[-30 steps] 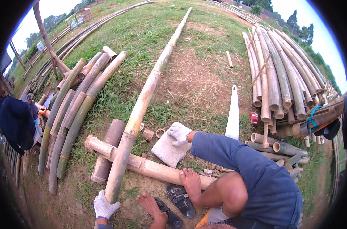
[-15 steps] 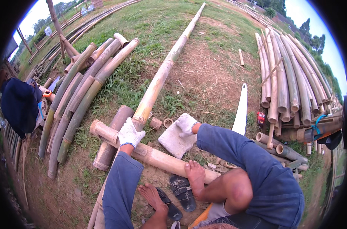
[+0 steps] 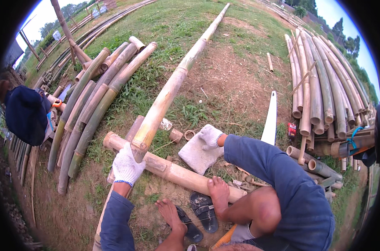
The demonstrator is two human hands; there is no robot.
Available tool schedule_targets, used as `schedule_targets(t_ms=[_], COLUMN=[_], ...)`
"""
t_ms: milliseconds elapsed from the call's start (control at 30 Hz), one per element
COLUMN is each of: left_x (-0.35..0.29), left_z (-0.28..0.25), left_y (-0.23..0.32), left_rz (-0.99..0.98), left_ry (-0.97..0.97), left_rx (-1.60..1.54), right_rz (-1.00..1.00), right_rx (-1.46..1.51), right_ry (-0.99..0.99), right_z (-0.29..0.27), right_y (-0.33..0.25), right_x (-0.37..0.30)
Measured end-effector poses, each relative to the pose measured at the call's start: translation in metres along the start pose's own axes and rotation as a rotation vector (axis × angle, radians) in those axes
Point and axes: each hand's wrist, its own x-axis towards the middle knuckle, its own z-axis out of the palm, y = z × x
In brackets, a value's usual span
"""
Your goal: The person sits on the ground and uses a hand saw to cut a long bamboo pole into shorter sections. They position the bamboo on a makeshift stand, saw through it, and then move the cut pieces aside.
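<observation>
My left hand (image 3: 128,164), in a white knit glove, is closed round the near end of a long bamboo pole (image 3: 175,81) that stretches away across the grass. This end lies over a thick bamboo piece (image 3: 177,175) set crosswise before me. My bare right foot (image 3: 218,193) presses on that crosswise piece. My right hand (image 3: 209,136), gloved too, rests with curled fingers on the upper edge of a pale flat slab (image 3: 199,154); its fingertips are hidden. To the right, a handsaw (image 3: 270,121) stands blade up, its handle hidden behind my sleeve.
Cut bamboo lengths (image 3: 98,104) are piled at left, and more poles (image 3: 319,79) at right. A red and black box-shaped item (image 3: 291,130) sits beside the right pile. Black sandals (image 3: 204,211) lie near my feet. A person in a dark cap (image 3: 26,115) is at far left.
My left hand has shifted down and left, drawing the pole's near end over the crosswise bamboo. The right hand stays on the slab. The view has shifted slightly.
</observation>
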Motion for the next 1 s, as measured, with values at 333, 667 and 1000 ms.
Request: schedule_targets(t_ms=[333, 667, 1000], left_x=[-0.239, -0.231, -0.033], left_z=[-0.026, -0.033, 0.027], left_y=[-0.145, -0.163, -0.089], left_rz=[-0.374, -0.263, -0.087], left_ry=[-0.094, -0.053, -0.333], left_rx=[0.152, -0.06, -0.273], right_rz=[-0.004, 0.051, 0.102], right_rx=[-0.058, -0.113, -0.123], right_ry=[0.087, -0.031, -0.086], right_z=[-0.003, -0.015, -0.014], right_y=[-0.004, -0.015, -0.018], right_x=[-0.005, 0.0, 0.007])
